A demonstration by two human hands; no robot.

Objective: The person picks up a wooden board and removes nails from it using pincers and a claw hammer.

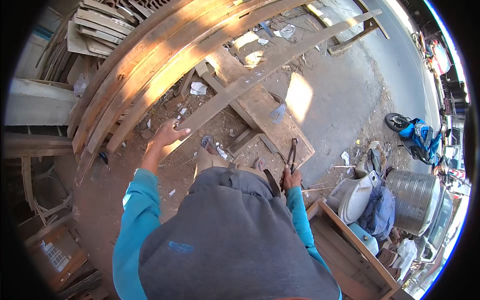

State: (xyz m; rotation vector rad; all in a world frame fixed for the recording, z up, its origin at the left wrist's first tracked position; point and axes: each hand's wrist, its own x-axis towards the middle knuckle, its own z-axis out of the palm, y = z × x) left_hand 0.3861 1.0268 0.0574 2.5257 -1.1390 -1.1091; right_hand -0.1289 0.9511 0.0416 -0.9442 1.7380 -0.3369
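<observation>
My left hand (169,134) grips the near end of a long, narrow wooden plank (235,90), thumb over its edge. The plank slants away to the upper right, lying across a wooden bench (272,122). Low at the bench's near right end, my right hand (291,178) is closed around the handles of a pair of dark metal pincers (293,149), jaws pointing away from me. Part of the handles is hidden by the fingers. On the bench lies a grey-blue curved object (278,113) whose kind I cannot make out.
Several long thick beams (135,85) run along my left, with stacked boards (100,25) behind. To the right are a wooden frame (350,240), a metal drum (412,200) and a white container (357,197). A blue motorcycle (420,137) stands by the road. Scraps litter the ground.
</observation>
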